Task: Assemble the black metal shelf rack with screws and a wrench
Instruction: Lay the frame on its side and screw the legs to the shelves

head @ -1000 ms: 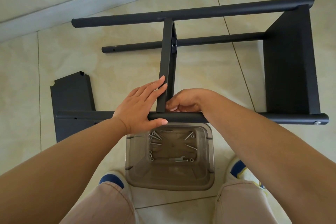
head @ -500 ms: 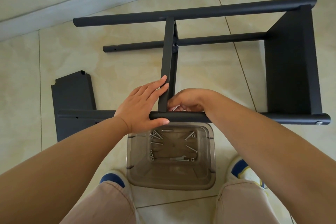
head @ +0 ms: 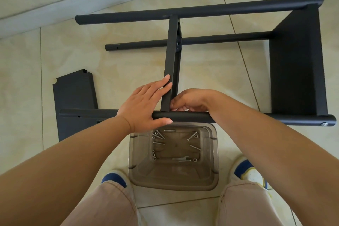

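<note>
Beige tiled floor [head: 128, 64]: left hand [head: 145, 105] flat on rack [head: 183, 116], right hand [head: 190, 100] pinching unseen.

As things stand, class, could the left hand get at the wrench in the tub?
Probably yes. The left hand rests on the near tube just above the open-topped tub, and nothing covers the wrench on its bottom.

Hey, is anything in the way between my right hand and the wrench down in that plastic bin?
Yes. The near black tube of the rack lies across the path, between your right hand and the plastic bin. The wrench lies uncovered on the bin floor among loose screws, so the hand must come back over the tube.
</note>
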